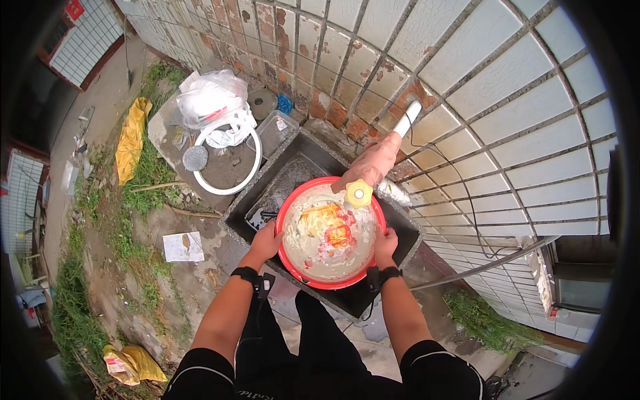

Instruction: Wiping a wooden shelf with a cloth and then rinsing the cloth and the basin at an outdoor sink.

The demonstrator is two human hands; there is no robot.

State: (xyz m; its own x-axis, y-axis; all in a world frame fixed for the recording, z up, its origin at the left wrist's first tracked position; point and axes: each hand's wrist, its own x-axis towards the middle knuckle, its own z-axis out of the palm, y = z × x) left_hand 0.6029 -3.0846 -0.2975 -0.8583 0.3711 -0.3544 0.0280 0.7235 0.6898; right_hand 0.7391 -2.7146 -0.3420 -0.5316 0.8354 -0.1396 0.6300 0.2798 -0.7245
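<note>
A red-rimmed basin (331, 285) sits within the opening of a dark stone sink (408, 230), right in front of me. Its pale inside shows red, yellow and orange patches; whether these are printed or loose in cloudy water I cannot tell. My left hand (265, 243) grips the rim on the left, and my right hand (385, 245) grips it on the opposite side. Over the far part of the basin hangs a tap with a yellow knob (359, 193). Pinkish cloth (375, 163) wraps its pipe. The spout's opening is hidden, as are some of my fingertips.
Left of the sink, a slab holds white plastic bags (212, 100), a white ring (259, 160), a round grey disc (195, 159) and a clear plastic box (275, 130). A tiled wall (453, 113) rises beyond the sink. A grey hose (480, 263) runs off rightward. Yellow sacks (132, 140) lie among weeds.
</note>
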